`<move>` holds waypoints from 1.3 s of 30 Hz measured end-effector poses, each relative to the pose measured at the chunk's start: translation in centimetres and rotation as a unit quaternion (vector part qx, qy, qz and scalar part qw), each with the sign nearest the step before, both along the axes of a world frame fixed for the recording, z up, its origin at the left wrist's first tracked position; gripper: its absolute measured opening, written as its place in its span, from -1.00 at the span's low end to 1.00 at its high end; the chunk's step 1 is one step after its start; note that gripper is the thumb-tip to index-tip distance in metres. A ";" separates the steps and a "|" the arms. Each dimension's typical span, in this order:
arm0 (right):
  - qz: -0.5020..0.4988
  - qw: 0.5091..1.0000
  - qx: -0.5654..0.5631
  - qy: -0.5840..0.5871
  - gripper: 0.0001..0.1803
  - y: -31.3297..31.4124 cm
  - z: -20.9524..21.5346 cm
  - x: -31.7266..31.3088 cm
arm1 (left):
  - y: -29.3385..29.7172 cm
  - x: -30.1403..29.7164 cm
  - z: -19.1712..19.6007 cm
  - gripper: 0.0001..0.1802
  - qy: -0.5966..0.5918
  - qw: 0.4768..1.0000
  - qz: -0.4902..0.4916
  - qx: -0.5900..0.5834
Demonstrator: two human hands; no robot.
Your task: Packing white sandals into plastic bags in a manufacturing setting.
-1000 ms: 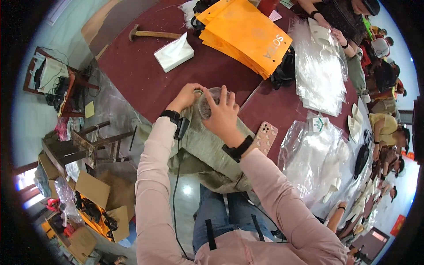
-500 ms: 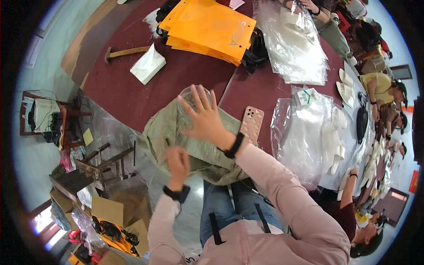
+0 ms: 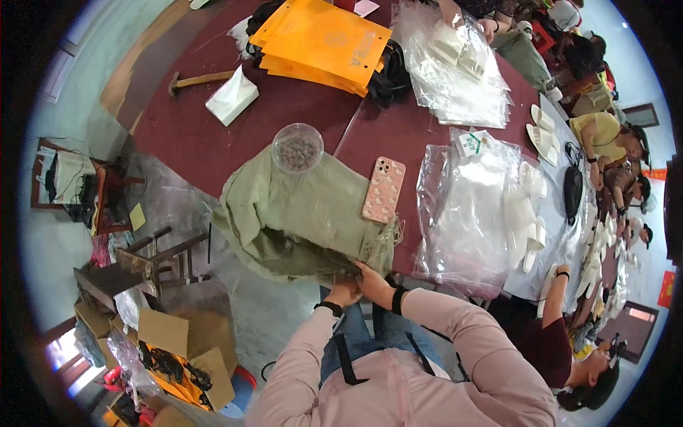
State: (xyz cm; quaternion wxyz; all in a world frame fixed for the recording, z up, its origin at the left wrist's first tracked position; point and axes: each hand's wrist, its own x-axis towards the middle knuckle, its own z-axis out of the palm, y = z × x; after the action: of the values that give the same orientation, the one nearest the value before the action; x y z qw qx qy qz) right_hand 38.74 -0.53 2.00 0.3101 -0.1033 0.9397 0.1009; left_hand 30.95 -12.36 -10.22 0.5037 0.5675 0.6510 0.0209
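Observation:
A grey-green woven sack (image 3: 299, 213) hangs over the near edge of the table, its lower edge gaping in dark folds. My left hand (image 3: 345, 292) and my right hand (image 3: 374, 285) are close together at that near edge, fingers closed on the sack; the fingertips are partly hidden. On the far part of the sack stands a clear round plastic tub (image 3: 297, 148) holding many small brown pieces. A pink patterned phone (image 3: 383, 190) lies by the sack's right side, above my right hand.
Beyond are a hammer (image 3: 203, 82), a tissue pack (image 3: 232, 97) and orange bags (image 3: 320, 43). Clear plastic bags (image 3: 466, 213) and white slippers (image 3: 535, 238) lie to the right. A co-worker's arm (image 3: 556, 295) reaches in there. Left below stand a wooden stool (image 3: 153, 260) and open cartons (image 3: 163, 331).
My right hand has left the tub and come back to the sack's near edge. My left hand has moved right and down beside it. The tub now shows fully.

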 end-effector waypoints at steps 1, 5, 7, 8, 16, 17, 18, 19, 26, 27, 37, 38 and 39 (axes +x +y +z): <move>0.059 0.995 -0.039 -0.063 -0.63 1.1 2.0 -0.2 | -0.3 0.9 0.5 -0.12 -0.001 1.000 0.005 -0.002; 0.098 0.985 -0.140 0.018 -0.81 3.1 1.2 5.1 | 0.7 2.8 2.6 -0.21 0.068 0.996 -0.015 0.057; 0.098 0.971 -0.207 0.068 -0.87 4.8 4.0 6.7 | -0.4 3.2 1.8 -0.25 0.129 0.988 -0.047 0.071; 0.095 0.954 -0.233 0.165 -0.87 5.8 5.3 7.7 | -1.1 3.1 1.2 -0.29 0.158 0.984 -0.080 0.038; 0.061 0.956 -0.199 0.206 -0.89 10.5 4.2 13.0 | -10.0 4.5 2.7 -0.70 0.314 0.935 -0.053 -0.156; 0.049 0.961 -0.184 0.202 -0.86 10.5 4.3 13.5 | -10.5 4.4 5.2 -0.71 0.288 0.948 -0.109 -0.084; 0.051 0.960 -0.184 0.206 -0.86 10.4 4.5 13.8 | -11.0 4.7 7.6 -0.72 0.259 0.952 -0.165 -0.012; 0.054 0.953 -0.169 0.247 -0.84 10.1 4.9 13.9 | -12.1 5.3 9.5 -0.74 0.237 0.957 -0.158 -0.058; -0.001 0.959 -0.066 0.277 -0.52 7.3 3.6 15.1 | -9.9 13.8 25.2 -0.47 0.327 0.940 0.088 -0.033; 0.003 0.958 -0.070 0.280 -0.52 6.1 4.7 15.2 | -9.5 15.0 26.6 -0.47 0.329 0.939 0.092 -0.037; -0.037 0.963 -0.257 0.065 -0.77 -2.7 -0.9 21.0 | -6.0 15.4 24.6 -0.23 0.113 0.984 0.076 -0.111; -0.045 0.963 -0.256 0.069 -0.77 -2.6 -0.4 20.9 | -7.2 14.3 21.7 -0.23 0.116 0.985 0.069 -0.109; -0.098 0.970 -0.221 0.024 -0.81 -2.5 0.6 21.1 | -8.4 12.7 18.7 -0.22 0.081 0.980 0.086 -0.161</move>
State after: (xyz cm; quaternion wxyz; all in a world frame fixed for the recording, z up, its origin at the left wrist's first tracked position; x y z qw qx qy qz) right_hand 59.82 -3.01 2.58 0.2653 -0.0748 0.9513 -0.1381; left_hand 43.70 -20.72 8.44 0.5300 0.4211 0.7309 -0.0873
